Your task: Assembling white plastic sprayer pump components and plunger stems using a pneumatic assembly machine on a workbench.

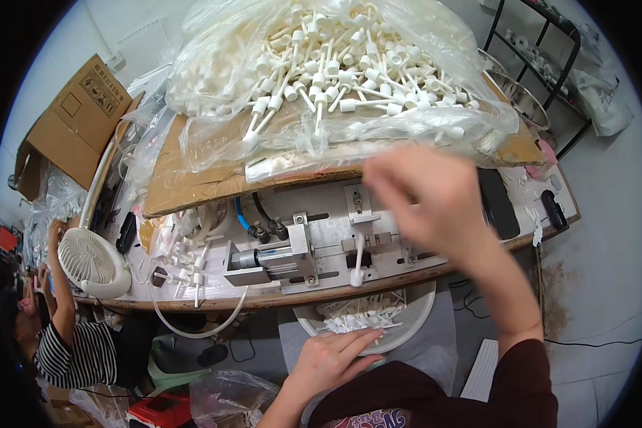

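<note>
My left hand (335, 359) lies with its fingers stretched out over the near rim of a white basket (429, 303). Inside the basket are many loose white plastic sticks (367, 312). Raised above the bench, my right hand (428, 196) is blurred, its fingers curled in; whatever it may hold is hidden. Beside and below it stands a metal clamping fixture with a cylinder (271, 258). One white plastic stick with a round head (359, 260) sits across the fixture's middle, head toward me. Behind, white capped plastic sticks (328, 75) are heaped in a clear plastic bag (214, 71).
A cardboard sheet (167, 178) under the heap overhangs the fixture. Left are a white fan (96, 260), a clear hose (192, 334) and a cardboard box (78, 121); a person in a striped shirt (75, 357) works beyond. A black phone-like slab (498, 203) lies right.
</note>
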The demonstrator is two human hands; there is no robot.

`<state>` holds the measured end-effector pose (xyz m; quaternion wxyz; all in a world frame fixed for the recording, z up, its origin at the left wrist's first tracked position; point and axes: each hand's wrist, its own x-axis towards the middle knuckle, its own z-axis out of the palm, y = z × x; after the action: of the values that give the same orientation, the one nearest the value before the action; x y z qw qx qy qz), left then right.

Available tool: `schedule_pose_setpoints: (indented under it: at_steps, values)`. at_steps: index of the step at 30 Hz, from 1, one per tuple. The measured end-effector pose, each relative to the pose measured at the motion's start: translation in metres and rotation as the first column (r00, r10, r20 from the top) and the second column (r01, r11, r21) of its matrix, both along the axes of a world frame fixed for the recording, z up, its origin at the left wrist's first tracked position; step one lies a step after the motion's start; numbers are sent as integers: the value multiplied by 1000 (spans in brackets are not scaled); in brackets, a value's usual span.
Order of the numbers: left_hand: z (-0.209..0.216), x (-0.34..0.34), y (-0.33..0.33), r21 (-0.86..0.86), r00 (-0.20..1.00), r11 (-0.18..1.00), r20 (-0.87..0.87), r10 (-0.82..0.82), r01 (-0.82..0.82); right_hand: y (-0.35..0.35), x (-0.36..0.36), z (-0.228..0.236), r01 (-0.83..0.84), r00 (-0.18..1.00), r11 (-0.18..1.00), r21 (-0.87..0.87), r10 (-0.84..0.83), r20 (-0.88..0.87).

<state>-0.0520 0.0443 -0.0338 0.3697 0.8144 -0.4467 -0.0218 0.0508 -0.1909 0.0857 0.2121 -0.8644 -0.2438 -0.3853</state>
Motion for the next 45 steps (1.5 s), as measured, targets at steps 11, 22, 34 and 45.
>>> schedule_pose_setpoints:
  at_steps: [11,22,34,45]
  values:
    - [3,-7,-4,-46,998,999,53,29,-26,-56,135,70,-58,527,841,-537,-431,-733]
    - [0,-9,-3,-15,996,1000,86,22,-20,-19,128,40,-30,717,778,-627,-420,-556]
    - [0,-10,-7,-48,994,998,95,56,-51,-31,117,55,-9,792,876,-482,-288,-538]
    - [25,18,-15,-364,969,925,172,180,-108,-61,90,62,-2,806,740,673,399,-436]
